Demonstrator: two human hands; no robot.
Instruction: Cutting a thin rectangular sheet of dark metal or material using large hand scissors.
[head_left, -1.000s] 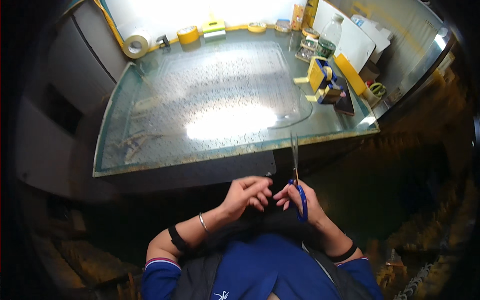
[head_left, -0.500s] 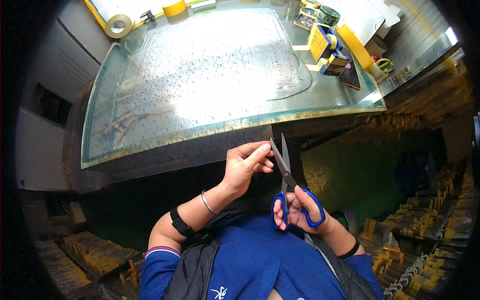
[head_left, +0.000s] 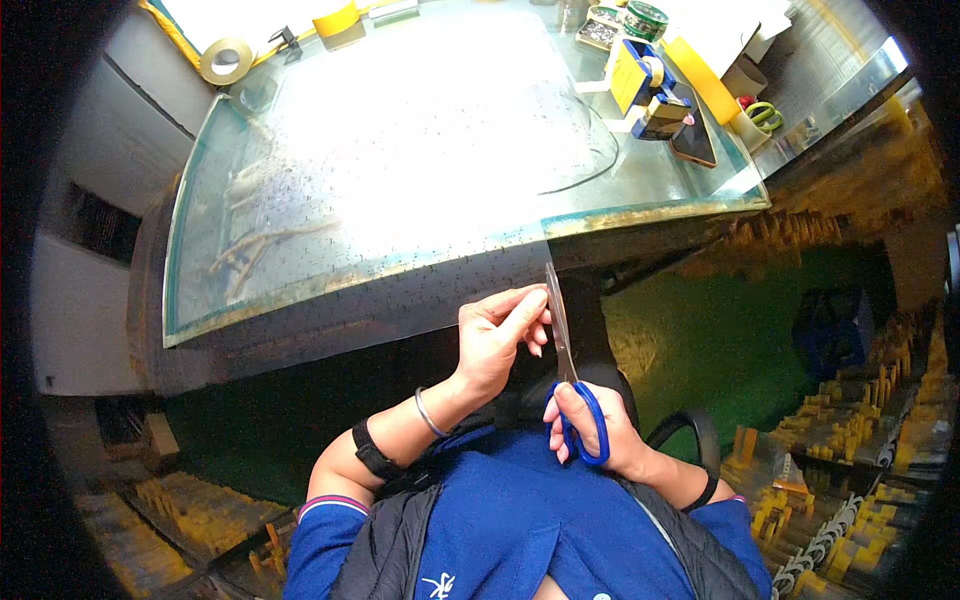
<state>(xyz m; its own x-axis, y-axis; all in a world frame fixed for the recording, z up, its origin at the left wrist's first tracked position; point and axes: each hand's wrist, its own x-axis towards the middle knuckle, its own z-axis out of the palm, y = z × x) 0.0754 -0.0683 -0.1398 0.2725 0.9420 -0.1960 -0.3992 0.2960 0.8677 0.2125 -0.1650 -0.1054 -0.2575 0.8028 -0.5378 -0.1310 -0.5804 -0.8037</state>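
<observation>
My left hand [head_left: 503, 335] is closed, thumb and forefinger pinching the near right corner of a see-through sheet [head_left: 420, 285] dotted with small dark marks. This sheet lies over the glass-topped table and hangs past its front edge. In my right hand [head_left: 600, 425] is a pair of scissors [head_left: 562, 335] with blue handles, its blades pointing up and closed together. The blades run just right of my left fingertips, along the sheet's right edge. Whether they touch the sheet I cannot tell.
On the glass-topped table [head_left: 690, 203], a blue and yellow tape dispenser [head_left: 640, 85] and a phone [head_left: 692, 145] stand at the right. A tape roll [head_left: 226, 62] is at the far left. Glare washes out the table's middle. Yellow parts fill racks [head_left: 850, 440] at lower right.
The scissors' blades have gone from spread to closed, and the fingers of my right hand have drawn together. My left hand keeps its pinch, almost in place.
</observation>
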